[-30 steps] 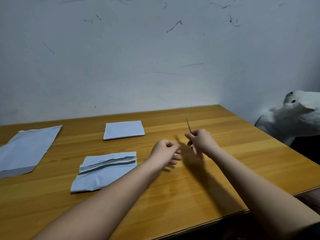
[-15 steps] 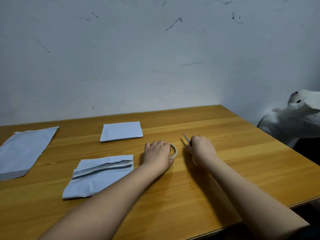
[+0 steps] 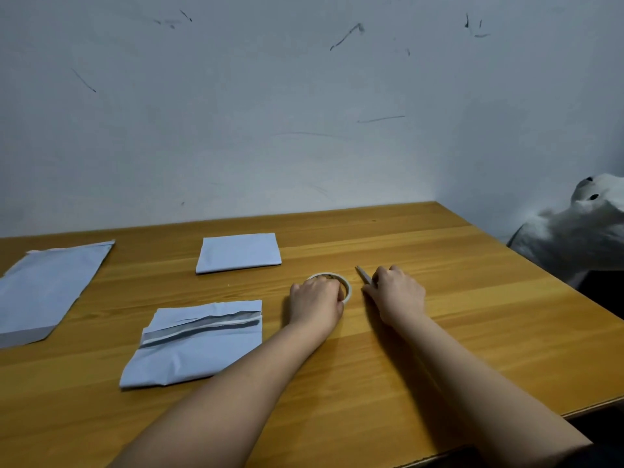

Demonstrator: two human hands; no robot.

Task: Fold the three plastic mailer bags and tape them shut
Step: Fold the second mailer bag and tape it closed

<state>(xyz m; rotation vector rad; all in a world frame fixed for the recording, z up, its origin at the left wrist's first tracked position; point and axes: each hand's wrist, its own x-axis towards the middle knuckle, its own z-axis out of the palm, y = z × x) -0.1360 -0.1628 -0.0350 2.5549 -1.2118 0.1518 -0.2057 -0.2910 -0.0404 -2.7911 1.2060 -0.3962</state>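
Observation:
Three pale blue-grey mailer bags lie on the wooden table (image 3: 472, 315). A neatly folded bag (image 3: 239, 252) sits at the back centre. A second folded bag (image 3: 199, 346) lies near me, its flap lifted and a grey strip showing. An unfolded bag (image 3: 44, 288) lies flat at the left edge. My left hand (image 3: 315, 304) rests on a white tape roll (image 3: 344, 284) lying flat on the table. Just right of it, my right hand (image 3: 398, 293) is closed on scissors (image 3: 364, 274), whose blade tip points away from me against the tabletop.
A scuffed white wall stands right behind the table. A white plush toy (image 3: 580, 228) sits beyond the table's right edge. The table's near edge runs across the lower right.
Both hands have come down from the air to the tabletop. The tape roll now lies flat under my left hand, and the scissors have dropped from upright to low against the table.

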